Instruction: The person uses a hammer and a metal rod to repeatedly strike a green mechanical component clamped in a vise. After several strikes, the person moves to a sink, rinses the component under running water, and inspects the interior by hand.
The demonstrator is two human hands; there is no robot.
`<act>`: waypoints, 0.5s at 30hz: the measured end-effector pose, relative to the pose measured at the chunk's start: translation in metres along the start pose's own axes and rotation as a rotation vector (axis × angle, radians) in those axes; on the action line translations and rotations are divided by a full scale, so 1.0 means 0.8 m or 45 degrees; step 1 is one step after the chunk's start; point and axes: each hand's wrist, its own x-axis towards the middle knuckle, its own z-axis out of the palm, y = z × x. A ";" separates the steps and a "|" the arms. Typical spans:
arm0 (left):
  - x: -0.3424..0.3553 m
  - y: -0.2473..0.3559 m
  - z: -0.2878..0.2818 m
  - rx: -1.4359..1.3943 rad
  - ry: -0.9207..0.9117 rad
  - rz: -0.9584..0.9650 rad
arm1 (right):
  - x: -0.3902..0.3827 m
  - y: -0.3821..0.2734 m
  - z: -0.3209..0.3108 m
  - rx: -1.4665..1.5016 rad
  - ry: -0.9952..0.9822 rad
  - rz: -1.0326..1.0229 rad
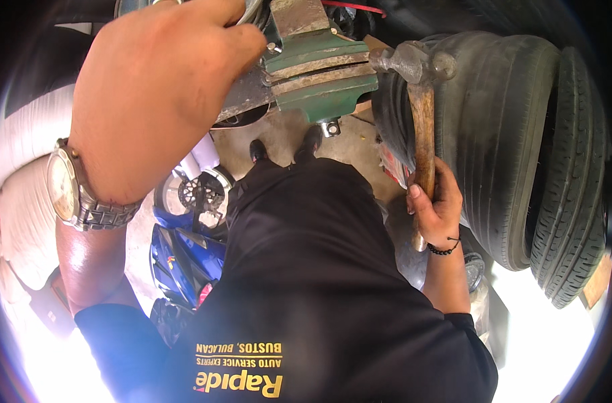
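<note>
- Wooden-handled steel hammer: right hand closed round its lower half — seemingly for leverage.
- Green metal vise: left hand near — whether gripping, I cannot tell.

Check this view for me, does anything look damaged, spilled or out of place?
Nothing stands out as spilled or misplaced. Only wear shows: the green vise has scuffed, bare patches along its jaws, and the hammer in the right hand has a blotchy wooden handle.
</note>
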 end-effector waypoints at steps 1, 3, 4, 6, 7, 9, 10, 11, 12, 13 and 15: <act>0.002 -0.001 0.001 0.006 -0.017 0.008 | 0.001 -0.003 0.001 -0.022 -0.016 0.002; 0.007 -0.004 0.001 0.023 -0.048 0.020 | 0.004 -0.012 0.003 -0.038 -0.059 0.023; 0.009 -0.004 0.003 0.021 -0.055 -0.032 | 0.006 -0.018 0.004 -0.032 -0.085 0.042; 0.014 -0.002 0.004 0.024 -0.079 -0.112 | 0.009 -0.033 0.009 -0.054 -0.140 -0.013; 0.015 -0.001 0.003 0.030 -0.098 -0.140 | 0.010 -0.041 0.013 -0.063 -0.161 -0.038; 0.012 0.003 -0.002 0.054 -0.155 -0.152 | 0.012 -0.056 0.023 -0.078 -0.196 -0.087; 0.009 0.003 -0.004 0.066 -0.181 -0.160 | 0.012 -0.062 0.028 -0.086 -0.208 -0.110; 0.004 0.007 -0.004 0.074 -0.199 -0.171 | 0.012 -0.068 0.032 -0.097 -0.211 -0.093; -0.001 0.006 -0.002 0.043 -0.203 -0.170 | 0.013 -0.072 0.036 -0.110 -0.211 -0.074; -0.007 0.004 0.002 0.012 -0.207 -0.169 | 0.012 -0.074 0.040 -0.122 -0.211 -0.049; -0.020 -0.015 0.017 -0.131 -0.127 -0.146 | 0.010 -0.073 0.045 -0.002 -0.180 0.081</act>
